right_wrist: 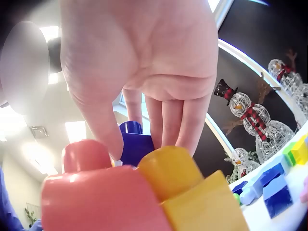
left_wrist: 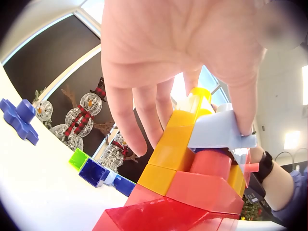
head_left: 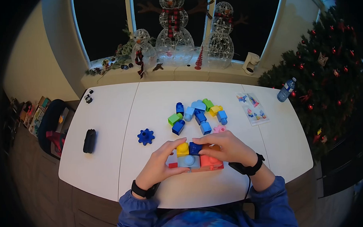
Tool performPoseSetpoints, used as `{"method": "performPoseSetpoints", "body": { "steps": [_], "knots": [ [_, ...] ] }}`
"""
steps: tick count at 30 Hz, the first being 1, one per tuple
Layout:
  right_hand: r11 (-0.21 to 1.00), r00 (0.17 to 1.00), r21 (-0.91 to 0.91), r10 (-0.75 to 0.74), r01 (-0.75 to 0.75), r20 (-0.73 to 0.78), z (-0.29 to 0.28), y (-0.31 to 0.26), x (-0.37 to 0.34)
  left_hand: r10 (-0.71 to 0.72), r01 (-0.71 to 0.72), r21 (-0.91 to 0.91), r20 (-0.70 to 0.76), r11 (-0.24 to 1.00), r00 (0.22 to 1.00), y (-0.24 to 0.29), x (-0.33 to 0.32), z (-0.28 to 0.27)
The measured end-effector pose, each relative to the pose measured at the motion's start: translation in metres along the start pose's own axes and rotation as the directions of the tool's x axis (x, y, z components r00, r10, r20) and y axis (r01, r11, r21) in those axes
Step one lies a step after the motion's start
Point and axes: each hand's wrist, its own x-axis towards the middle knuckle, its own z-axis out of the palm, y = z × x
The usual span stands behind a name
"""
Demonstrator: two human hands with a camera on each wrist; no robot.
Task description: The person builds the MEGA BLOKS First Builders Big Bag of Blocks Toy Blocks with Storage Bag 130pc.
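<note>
A stack of chunky toy building blocks stands at the table's near side, with a yellow block [head_left: 182,148], a light blue block [head_left: 189,161] and a coral block [head_left: 211,161] on top. My left hand [head_left: 157,162] grips the stack's left end, thumb at the light blue block and index finger by the yellow one. My right hand [head_left: 227,147] pinches a dark blue block [right_wrist: 137,148] between thumb and fingers, beside the yellow block. Red and orange blocks [left_wrist: 161,178] form the lower layers in the left wrist view.
Beyond the stack lie loose blue, green and yellow blocks [head_left: 200,117] and a pink piece [head_left: 220,129]. A dark blue gear-shaped piece [head_left: 146,136] sits left. Farther out are a black case [head_left: 89,141], a picture sheet [head_left: 253,109] and a water bottle [head_left: 286,90].
</note>
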Motion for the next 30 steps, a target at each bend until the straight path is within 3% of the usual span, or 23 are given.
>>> {"method": "performPoseSetpoints", "body": {
  "steps": [5, 8, 11, 14, 17, 21, 23, 26, 30],
  "knots": [
    [0.998, 0.997, -0.004, -0.07, 0.07, -0.018, 0.002, 0.004, 0.002, -0.034, 0.034, 0.002, 0.019, 0.999, 0.999, -0.001, 0.0, 0.0],
    [0.963, 0.962, -0.001, -0.27, 0.27, -0.049, -0.008, 0.011, 0.012, -0.03, 0.03, 0.001, 0.016, 1.0, 0.999, 0.0, 0.0, 0.0],
    [0.986, 0.976, 0.022, 0.168, -0.166, -0.137, -0.019, 0.02, 0.028, -0.019, 0.019, 0.006, 0.01, 1.0, 1.0, 0.001, 0.0, 0.0],
    [0.918, 0.937, -0.255, 0.243, -0.305, -0.25, -0.011, 0.071, 0.055, -0.022, 0.022, 0.005, 0.015, 1.0, 1.0, -0.001, 0.001, 0.0],
    [0.794, 0.95, -0.529, 0.201, -0.3, -0.238, 0.005, 0.11, 0.074, -0.028, 0.028, -0.002, 0.017, 1.0, 0.999, -0.001, 0.0, 0.0],
    [0.744, 0.945, -0.582, 0.262, -0.328, -0.198, 0.014, 0.133, 0.084, -0.033, 0.033, 0.011, 0.02, 0.999, 0.999, 0.0, 0.001, 0.0],
    [0.75, 0.951, -0.586, 0.261, -0.306, -0.163, 0.015, 0.135, 0.084, -0.035, 0.034, 0.011, 0.019, 0.999, 0.999, -0.001, 0.001, 0.0],
    [0.846, 0.961, -0.473, 0.153, -0.248, -0.23, 0.009, 0.131, 0.071, -0.039, 0.038, 0.003, 0.019, 0.999, 0.999, 0.0, 0.0, -0.001],
    [0.975, 0.948, -0.081, 0.181, -0.209, -0.262, -0.018, 0.069, 0.048, -0.032, 0.032, 0.008, 0.015, 0.999, 0.999, 0.001, 0.0, 0.0]
  ]
}}
